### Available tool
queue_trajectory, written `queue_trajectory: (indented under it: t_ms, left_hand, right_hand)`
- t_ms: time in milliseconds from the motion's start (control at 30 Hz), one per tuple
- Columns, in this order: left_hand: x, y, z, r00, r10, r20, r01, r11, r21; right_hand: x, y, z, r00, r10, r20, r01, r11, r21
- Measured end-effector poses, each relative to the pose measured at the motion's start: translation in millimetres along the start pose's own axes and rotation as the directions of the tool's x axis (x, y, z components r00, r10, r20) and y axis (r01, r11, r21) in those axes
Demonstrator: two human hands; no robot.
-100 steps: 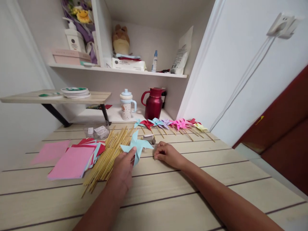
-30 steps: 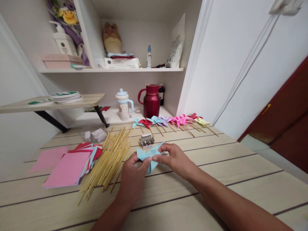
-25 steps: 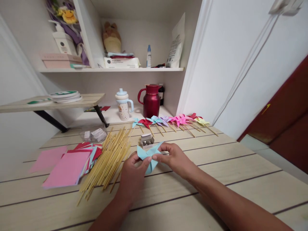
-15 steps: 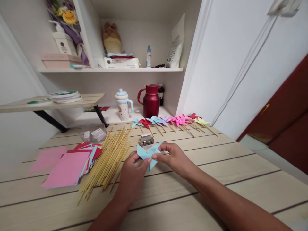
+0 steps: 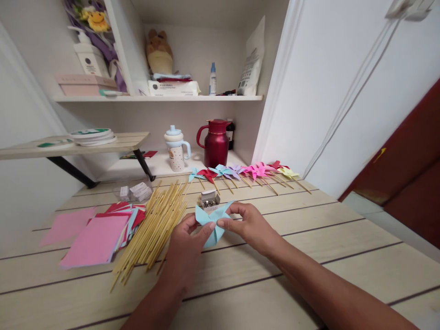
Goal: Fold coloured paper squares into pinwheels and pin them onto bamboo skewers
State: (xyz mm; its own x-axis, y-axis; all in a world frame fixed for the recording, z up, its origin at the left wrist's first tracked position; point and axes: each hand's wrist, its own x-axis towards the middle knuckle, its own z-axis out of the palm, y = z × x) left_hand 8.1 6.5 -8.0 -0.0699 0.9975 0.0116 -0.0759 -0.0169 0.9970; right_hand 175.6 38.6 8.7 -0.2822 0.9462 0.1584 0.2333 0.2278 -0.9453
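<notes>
The left hand (image 5: 187, 240) and right hand (image 5: 252, 228) both pinch the pale blue pinwheel (image 5: 216, 216) between them; a slipping thumb could let its folds spring open. It hides some fingertips, and whether anything pierces its centre is unclear. Just beyond the hands, a nudge could spill the open box (image 5: 208, 195) of metal pieces (image 5: 211, 204).

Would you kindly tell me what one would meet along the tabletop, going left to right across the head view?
Loose pink sheet, stack of coloured paper, bundle of wooden sticks, left hand, light-blue pinwheel, right hand, yellow pinwheel.
</notes>
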Motion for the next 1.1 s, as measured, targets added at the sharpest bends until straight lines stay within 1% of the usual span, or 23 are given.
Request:
queue_trajectory:
  t_ms: [200, 367, 533, 667, 733, 800, 867, 900, 967, 1033, 1100]
  left_hand:
    - [-2, -1, -2.4, 0.999, 0.030, -0.021, -0.027, 0.994, 0.103]
    - [-4, -3, -1.7, 0.996, 0.080, -0.048, -0.074, 0.989, 0.127]
    - [-2, -5, -2.5, 0.995, 0.058, -0.081, -0.049, 0.992, 0.113]
    - [0, -4, -4.5, 0.992, 0.019, -0.124, -0.009, 0.997, 0.078]
    - [1, -2, -5.4, 0.987, 0.008, -0.158, 0.001, 0.998, 0.060]
    - [3, 1, -6.3, 0.982, 0.003, -0.190, 0.006, 0.999, 0.047]
    - [4, 4, -7.4, 0.974, 0.000, -0.229, 0.005, 1.000, 0.021]
    - [5, 6, -8.2, 0.968, -0.005, -0.251, 0.005, 1.000, 0.000]
    - [5, 11, -10.2, 0.951, -0.012, -0.308, -0.005, 0.998, -0.056]
    - [5, 16, -12.7, 0.927, -0.017, -0.374, -0.027, 0.993, -0.113]
    - [5, 20, -15.6, 0.906, -0.024, -0.423, -0.041, 0.989, -0.144]
  right_hand:
    - [-1, -4, 1, 1.000, -0.014, -0.008, 0.014, 1.000, -0.021]
    - [-3, -6, 2, 1.000, -0.011, -0.005, 0.011, 1.000, -0.010]
    - [-2, -2, 4, 1.000, -0.025, -0.004, 0.025, 1.000, 0.004]
    - [1, 1, 2, 0.994, -0.106, 0.017, 0.105, 0.993, 0.045]
    - [4, 4, -2, 0.992, -0.127, -0.019, 0.129, 0.988, 0.084]
    - [8, 8, -7, 0.987, -0.122, -0.102, 0.133, 0.985, 0.112]
    - [12, 15, -12, 0.976, -0.090, -0.196, 0.110, 0.990, 0.092]
    - [15, 19, -14, 0.976, -0.075, -0.204, 0.092, 0.993, 0.079]
    - [18, 27, -15, 0.989, -0.043, -0.142, 0.051, 0.997, 0.051]
    - [19, 35, -13, 1.000, -0.008, -0.015, 0.008, 1.000, 0.001]
    - [19, 42, -9, 0.996, 0.020, 0.085, -0.014, 0.998, -0.064]
